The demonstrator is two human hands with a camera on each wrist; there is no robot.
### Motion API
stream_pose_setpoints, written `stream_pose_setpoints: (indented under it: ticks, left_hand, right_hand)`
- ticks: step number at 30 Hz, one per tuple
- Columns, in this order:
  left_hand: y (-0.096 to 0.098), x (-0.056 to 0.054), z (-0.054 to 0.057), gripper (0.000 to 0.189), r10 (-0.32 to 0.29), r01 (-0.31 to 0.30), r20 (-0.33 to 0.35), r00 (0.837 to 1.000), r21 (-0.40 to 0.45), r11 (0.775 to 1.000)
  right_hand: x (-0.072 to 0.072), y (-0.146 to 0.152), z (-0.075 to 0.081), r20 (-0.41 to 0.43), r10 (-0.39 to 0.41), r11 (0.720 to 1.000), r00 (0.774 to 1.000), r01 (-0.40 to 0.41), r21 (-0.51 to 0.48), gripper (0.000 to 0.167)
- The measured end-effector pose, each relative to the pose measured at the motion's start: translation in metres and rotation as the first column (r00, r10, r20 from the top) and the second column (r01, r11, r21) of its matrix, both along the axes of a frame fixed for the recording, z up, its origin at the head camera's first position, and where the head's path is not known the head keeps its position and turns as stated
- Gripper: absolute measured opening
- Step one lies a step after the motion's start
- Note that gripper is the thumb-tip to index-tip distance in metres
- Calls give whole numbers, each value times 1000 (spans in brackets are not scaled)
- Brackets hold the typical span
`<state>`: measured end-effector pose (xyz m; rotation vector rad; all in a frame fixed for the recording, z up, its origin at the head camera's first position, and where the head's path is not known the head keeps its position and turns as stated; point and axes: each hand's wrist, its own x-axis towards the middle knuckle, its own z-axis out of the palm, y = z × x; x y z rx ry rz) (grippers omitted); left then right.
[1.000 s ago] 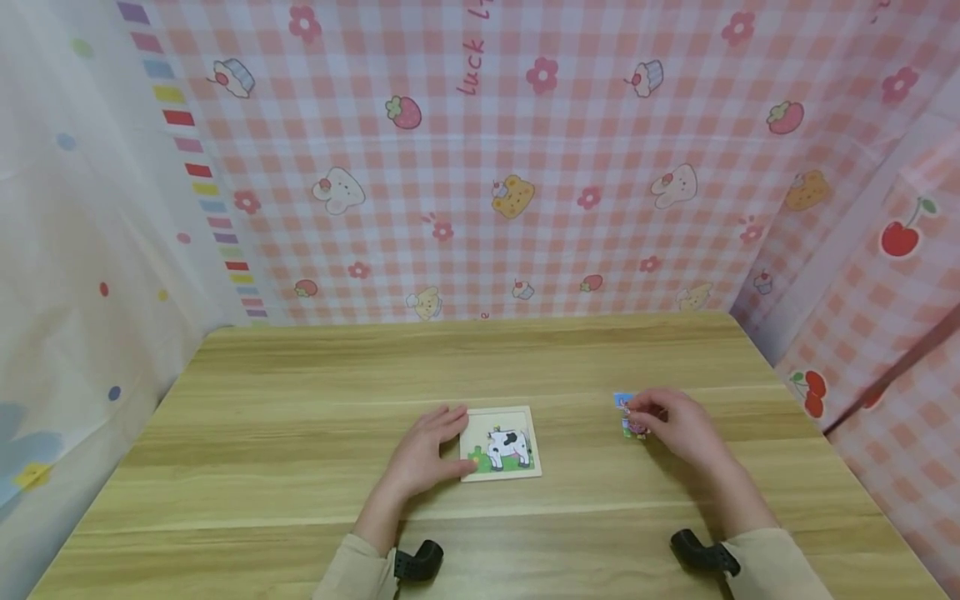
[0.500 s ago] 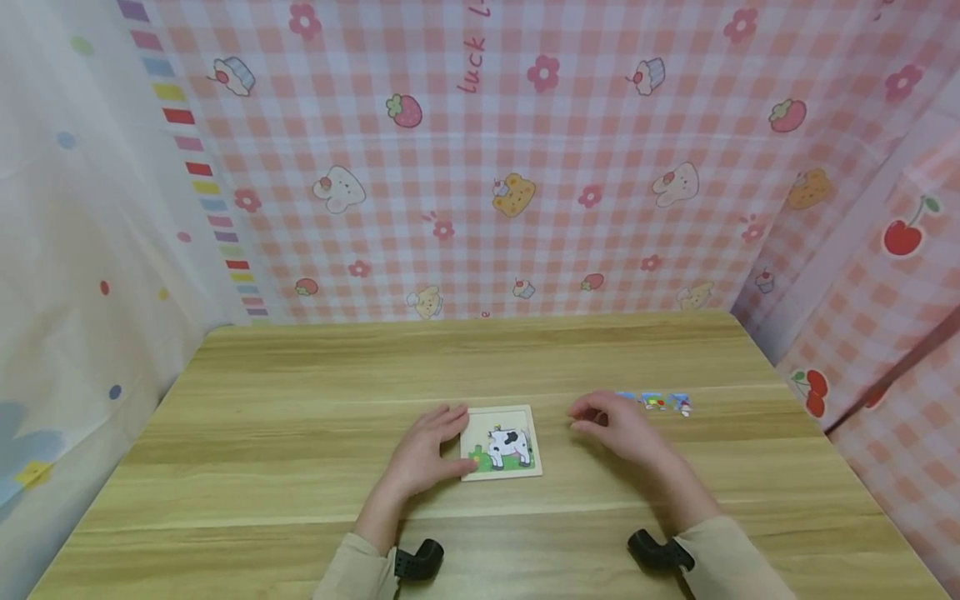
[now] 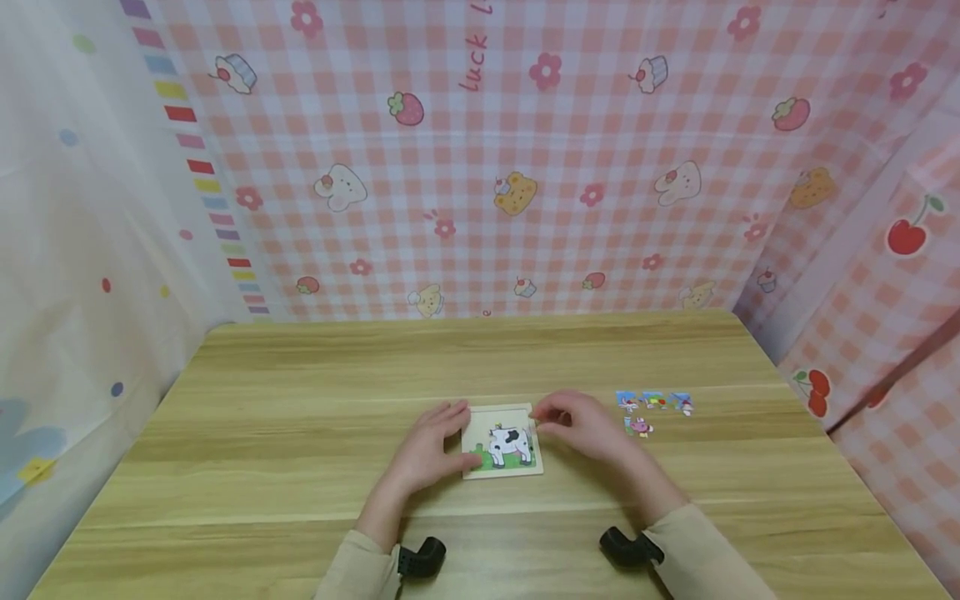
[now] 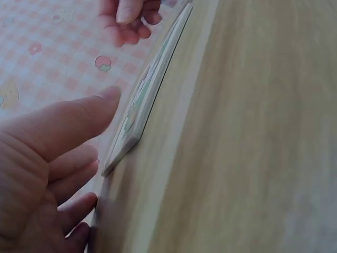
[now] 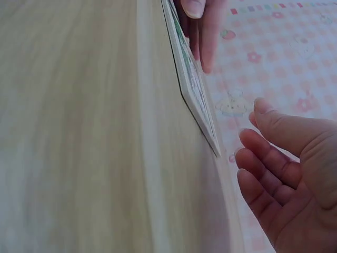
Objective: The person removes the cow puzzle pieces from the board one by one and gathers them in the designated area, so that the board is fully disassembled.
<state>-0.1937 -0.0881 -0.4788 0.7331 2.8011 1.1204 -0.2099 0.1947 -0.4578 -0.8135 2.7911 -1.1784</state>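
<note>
"One thing at a time, from the left: what's there?"
"On the wood-grain table [image 3: 247, 433], the left hand [image 3: 427, 450]. Its fingers are extended, well parted from the thumb, along the left side of a square puzzle tray [image 3: 498, 418]. The thumb overlaps the tray's near-left corner; no grip shows."
"And inside the tray?"
"A green part [image 3: 477, 455] with a jigsaw knob, then a black-and-white cow picture [image 3: 512, 444] to its right, both along the near side. Pale wood shows beyond them."
"Next?"
"The right hand [image 3: 585, 427], at the tray's far-right corner. Its fingers curve loosely and hold nothing visible. Whether they touch the rim, I can't tell."
"Further right?"
"Loose pieces, apart from the tray: three blue-topped pieces [image 3: 653, 400] in a row, and a pink piece [image 3: 640, 427] just nearer."
</note>
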Motion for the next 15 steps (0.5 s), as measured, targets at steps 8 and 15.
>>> stream_pose_setpoints:
  ticks: [8,15]
  left_hand:
    - [14,4,7,76,12,-12,-7,1000,-66,998]
    - [21,3,8,81,49,-53,-32,998,-120,991]
  right_hand:
    - [-3,-17,2,24,46,999,999,-46,0,14]
    - [-8,-30,1,31,89,995,996,-90,30,13]
